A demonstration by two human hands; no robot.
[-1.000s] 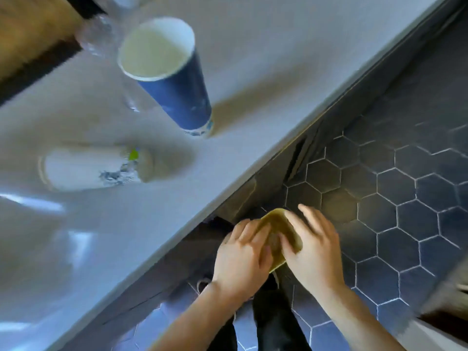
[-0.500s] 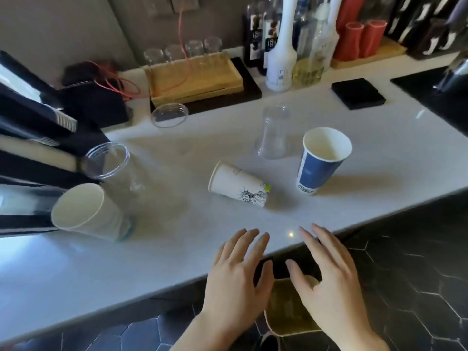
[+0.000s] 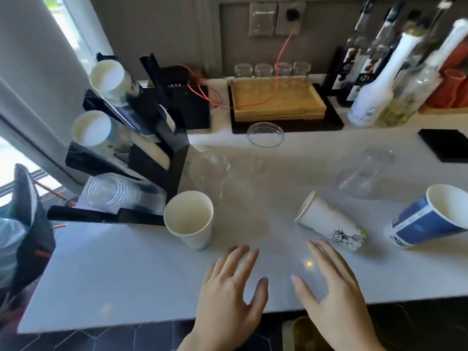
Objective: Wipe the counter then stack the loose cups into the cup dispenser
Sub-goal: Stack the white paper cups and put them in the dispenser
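Two bare, sleeveless, ringless forearms

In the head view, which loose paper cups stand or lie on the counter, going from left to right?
Upright white paper cup → white printed paper cup lying on its side → blue paper cup with white inside.

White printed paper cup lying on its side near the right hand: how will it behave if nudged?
The white printed cup lies on its side, so it will probably roll, curving because it tapers. It looks empty and thin-walled, so likely light and easily crushed. The smooth counter offers little grip.
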